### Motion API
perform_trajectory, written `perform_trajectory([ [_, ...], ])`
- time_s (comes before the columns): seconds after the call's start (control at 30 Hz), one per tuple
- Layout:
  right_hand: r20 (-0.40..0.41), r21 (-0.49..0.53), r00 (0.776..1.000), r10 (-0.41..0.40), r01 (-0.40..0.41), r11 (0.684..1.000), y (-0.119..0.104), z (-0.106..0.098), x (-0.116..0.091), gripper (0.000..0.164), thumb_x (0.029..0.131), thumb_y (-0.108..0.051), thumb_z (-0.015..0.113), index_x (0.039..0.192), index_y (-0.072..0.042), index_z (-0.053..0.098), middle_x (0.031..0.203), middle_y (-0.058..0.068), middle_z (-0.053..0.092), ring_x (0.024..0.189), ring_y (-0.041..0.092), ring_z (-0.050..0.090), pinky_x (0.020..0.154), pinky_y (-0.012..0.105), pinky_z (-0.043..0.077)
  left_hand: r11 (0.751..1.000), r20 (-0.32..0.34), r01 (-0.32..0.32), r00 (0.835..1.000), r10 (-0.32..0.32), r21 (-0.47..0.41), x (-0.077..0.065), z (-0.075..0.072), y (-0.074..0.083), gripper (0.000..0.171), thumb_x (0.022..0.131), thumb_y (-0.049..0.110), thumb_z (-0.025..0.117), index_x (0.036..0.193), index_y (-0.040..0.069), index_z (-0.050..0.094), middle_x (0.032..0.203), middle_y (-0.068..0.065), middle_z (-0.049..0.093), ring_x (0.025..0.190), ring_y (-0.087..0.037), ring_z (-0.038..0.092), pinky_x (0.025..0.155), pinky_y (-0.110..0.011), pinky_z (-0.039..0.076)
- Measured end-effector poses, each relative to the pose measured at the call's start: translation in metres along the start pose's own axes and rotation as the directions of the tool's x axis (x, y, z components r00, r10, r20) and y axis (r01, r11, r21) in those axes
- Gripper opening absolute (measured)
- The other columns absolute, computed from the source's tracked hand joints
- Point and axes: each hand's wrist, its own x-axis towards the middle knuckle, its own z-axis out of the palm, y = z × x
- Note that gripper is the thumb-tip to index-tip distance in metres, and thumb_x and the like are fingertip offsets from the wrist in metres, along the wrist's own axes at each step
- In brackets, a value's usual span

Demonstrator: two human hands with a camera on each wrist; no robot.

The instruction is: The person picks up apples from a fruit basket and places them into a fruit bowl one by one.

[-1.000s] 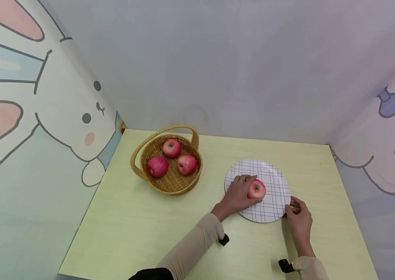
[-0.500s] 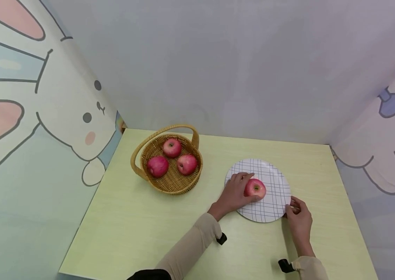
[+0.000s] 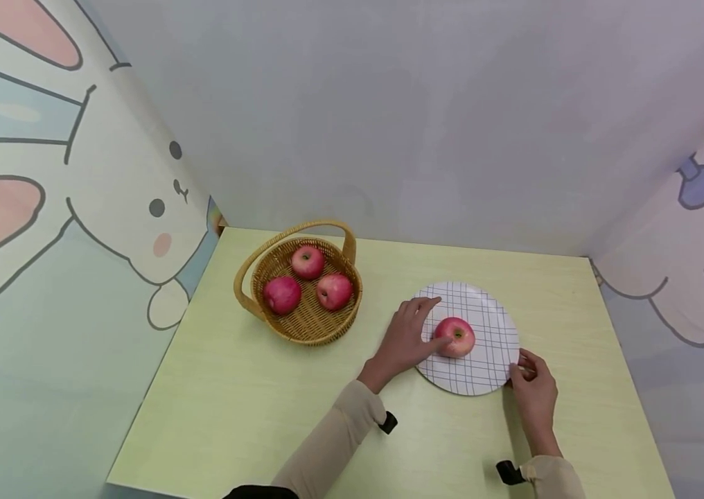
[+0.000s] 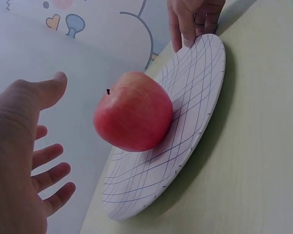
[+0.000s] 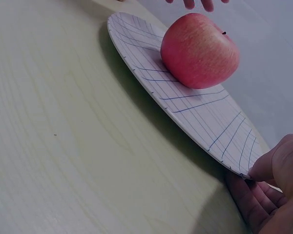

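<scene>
A red apple (image 3: 455, 337) rests on a round white plate (image 3: 483, 371) with a blue grid pattern. Spread apart, the fingers of my left hand (image 3: 403, 338) stand just left of the apple, over the plate's left side; in the left wrist view a gap shows between that hand (image 4: 19, 161) and the apple (image 4: 134, 113). At the plate's lower right edge, my right hand (image 3: 534, 391) pinches the rim. The right wrist view shows its thumb on top of the plate (image 5: 185, 114) and its fingers curled beneath.
A wicker basket (image 3: 311, 334) with an arched handle stands at the back left of the pale table (image 3: 215, 402). It holds three red apples (image 3: 308, 263). Walls with cartoon prints rise behind and at both sides.
My left hand has let go of the apple, opened its fingers and drawn back to the left. The apple sits on the plate. My right hand has stayed at the rim.
</scene>
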Motion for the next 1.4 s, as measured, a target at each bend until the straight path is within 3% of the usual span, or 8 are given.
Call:
perform_trajectory([
  [0.4, 0.009, 0.022, 1.000, -0.003, 0.002, 1.000, 0.002, -0.001, 0.003, 0.046, 0.102, -0.013, 0.060, 0.147, -0.002, 0.055, 0.130, 0.022, 0.064, 0.077, -0.014, 0.049, 0.061, 0.007, 0.048, 0.999, -0.102, 0.011, 0.995, -0.015, -0.048, -0.006, -0.024, -0.016, 0.076, 0.091, 0.052, 0.076, 0.154, 0.019, 0.047, 0.147, -0.002, 0.057, 0.134, -0.022, 0.052, 0.111, -0.041, 0.048],
  [0.8, 0.014, 0.012, 1.000, 0.010, -0.010, 1.000, -0.001, -0.001, 0.002, 0.046, 0.102, -0.013, 0.060, 0.147, -0.003, 0.055, 0.130, 0.020, 0.063, 0.078, -0.011, 0.050, 0.061, 0.008, 0.048, 0.998, -0.172, 0.027, 0.985, -0.018, 0.049, -0.022, -0.060, -0.029, 0.063, 0.093, 0.048, 0.074, 0.146, 0.017, 0.057, 0.142, -0.004, 0.061, 0.133, -0.025, 0.053, 0.112, -0.045, 0.046],
  [1.03, 0.018, 0.019, 1.000, 0.005, -0.006, 1.000, 0.000, -0.001, 0.003, 0.046, 0.102, -0.013, 0.060, 0.147, -0.002, 0.054, 0.130, 0.021, 0.063, 0.077, -0.012, 0.050, 0.061, 0.008, 0.048, 0.990, -0.206, 0.051, 0.978, -0.023, 0.132, -0.030, -0.071, -0.044, 0.062, 0.093, 0.050, 0.073, 0.144, 0.018, 0.058, 0.141, -0.003, 0.059, 0.133, -0.027, 0.050, 0.105, -0.048, 0.046],
  [1.23, 0.008, 0.031, 1.000, 0.011, -0.012, 0.999, 0.002, 0.000, 0.002, 0.046, 0.102, -0.012, 0.060, 0.146, -0.003, 0.055, 0.129, 0.020, 0.063, 0.078, -0.012, 0.050, 0.061, 0.008, 0.049, 0.986, -0.296, 0.024, 0.955, 0.026, 0.164, -0.033, -0.082, -0.055, 0.062, 0.091, 0.046, 0.077, 0.140, 0.012, 0.060, 0.138, -0.009, 0.061, 0.131, -0.032, 0.052, 0.109, -0.054, 0.044],
  [1.4, 0.013, 0.029, 1.000, 0.017, -0.017, 0.999, 0.002, 0.001, 0.002, 0.047, 0.103, -0.014, 0.059, 0.148, -0.002, 0.054, 0.131, 0.021, 0.062, 0.079, -0.010, 0.050, 0.061, 0.009, 0.049, 0.991, -0.352, 0.038, 0.936, 0.010, 0.128, -0.036, -0.089, -0.067, 0.062, 0.090, 0.040, 0.079, 0.139, 0.007, 0.061, 0.141, -0.016, 0.060, 0.133, -0.037, 0.052, 0.110, -0.061, 0.042],
])
